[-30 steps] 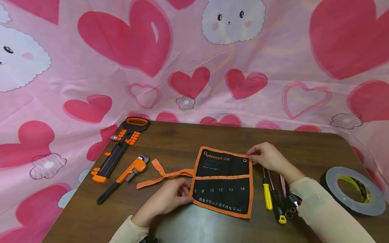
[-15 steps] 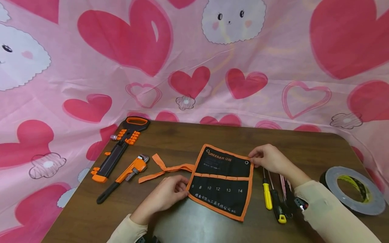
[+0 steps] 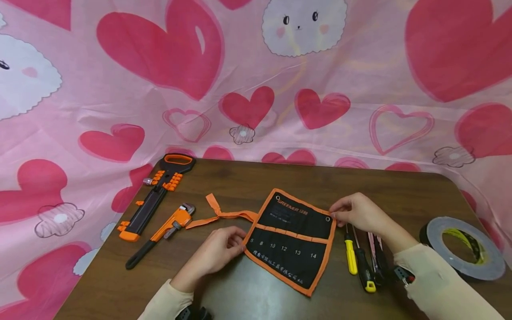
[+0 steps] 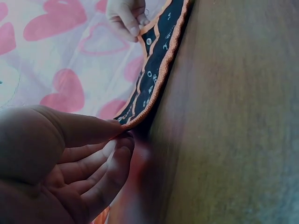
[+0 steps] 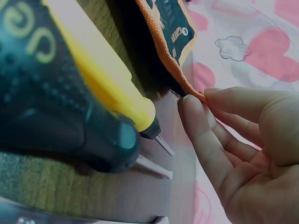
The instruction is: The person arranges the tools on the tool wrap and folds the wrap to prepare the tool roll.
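A black cloth tool pouch (image 3: 294, 240) with orange edging, numbered pockets and an orange tie strap (image 3: 236, 215) lies turned at an angle in the middle of the table. My left hand (image 3: 218, 249) pinches its left edge between thumb and fingers; the left wrist view shows that edge (image 4: 161, 74) lifted off the wood. At the pouch's upper right corner, my right hand (image 3: 360, 214) pinches the orange border beside a metal eyelet. Just below the right hand lie a yellow screwdriver (image 3: 350, 255) and a black-and-yellow screwdriver (image 3: 365, 271).
On the left are an orange pipe wrench (image 3: 170, 229) and a black-and-orange tool holder (image 3: 154, 200). A large roll of grey tape (image 3: 464, 249) sits at the right. More tools (image 3: 378, 258) lie partly under the right forearm. A pink heart-patterned cloth (image 3: 248, 66) hangs behind the table (image 3: 240, 178).
The pouch has turned clockwise, its lower edge swinging left and its right corner moving slightly right. Both hands have moved with it, and the strap has shifted upward.
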A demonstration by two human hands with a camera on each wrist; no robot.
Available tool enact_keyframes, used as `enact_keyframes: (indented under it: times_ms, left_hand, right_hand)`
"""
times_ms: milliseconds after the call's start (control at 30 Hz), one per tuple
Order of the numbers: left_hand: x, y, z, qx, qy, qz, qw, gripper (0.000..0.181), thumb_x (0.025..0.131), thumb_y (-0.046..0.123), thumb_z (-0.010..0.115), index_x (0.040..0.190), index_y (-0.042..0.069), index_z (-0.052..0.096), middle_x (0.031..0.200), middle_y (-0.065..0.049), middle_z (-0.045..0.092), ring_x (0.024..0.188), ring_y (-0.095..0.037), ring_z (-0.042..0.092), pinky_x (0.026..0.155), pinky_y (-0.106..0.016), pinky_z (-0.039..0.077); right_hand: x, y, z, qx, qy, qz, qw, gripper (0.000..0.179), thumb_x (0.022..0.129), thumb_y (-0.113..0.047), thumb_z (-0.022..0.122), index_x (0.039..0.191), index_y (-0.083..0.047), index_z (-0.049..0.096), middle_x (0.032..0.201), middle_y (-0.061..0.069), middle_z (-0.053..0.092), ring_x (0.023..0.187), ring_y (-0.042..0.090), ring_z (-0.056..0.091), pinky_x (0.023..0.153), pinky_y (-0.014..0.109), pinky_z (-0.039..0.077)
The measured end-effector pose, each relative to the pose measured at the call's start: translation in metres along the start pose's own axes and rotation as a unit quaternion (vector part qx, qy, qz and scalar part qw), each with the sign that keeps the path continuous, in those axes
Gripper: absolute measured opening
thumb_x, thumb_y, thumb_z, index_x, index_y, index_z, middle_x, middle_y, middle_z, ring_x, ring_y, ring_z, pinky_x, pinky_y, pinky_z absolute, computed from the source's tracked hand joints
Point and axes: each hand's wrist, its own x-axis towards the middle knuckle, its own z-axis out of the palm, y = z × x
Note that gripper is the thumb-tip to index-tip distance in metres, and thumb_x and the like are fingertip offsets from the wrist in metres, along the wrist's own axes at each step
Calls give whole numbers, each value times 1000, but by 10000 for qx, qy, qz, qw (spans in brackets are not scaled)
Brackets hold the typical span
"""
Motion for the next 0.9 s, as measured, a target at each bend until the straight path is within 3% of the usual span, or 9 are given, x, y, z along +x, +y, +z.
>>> enact_keyframes:
  times_ms: [533, 733, 900]
  left_hand:
    - [7, -3, -4, 1, 180, -175, 9997, 15, 101, 10, 76, 115, 8, 77, 96, 1, 75, 86, -10, 67, 77, -26, 59]
    - [9, -4, -5, -182, 186, -367, 9990, 15, 102, 10, 74, 116, 8, 76, 96, 0, 76, 83, -12, 68, 74, -26, 60]
    - [13, -5, -5, -385, 224, -285, 9986, 15, 102, 7, 73, 116, 4, 75, 95, -2, 77, 77, -12, 70, 70, -25, 61]
  right_hand:
    - [-15, 2, 4, 171, -18, 67, 9998, 19, 102, -8, 72, 113, 5, 81, 94, 8, 81, 78, 20, 76, 73, 32, 66]
    - [-22, 3, 6, 330, -34, 204, 9992, 20, 102, -8, 72, 113, 5, 81, 94, 9, 81, 78, 19, 76, 73, 30, 66]
    - [-25, 4, 7, 406, -36, 296, 9987, 20, 103, -7, 71, 114, 6, 81, 95, 10, 82, 78, 20, 77, 72, 31, 66]
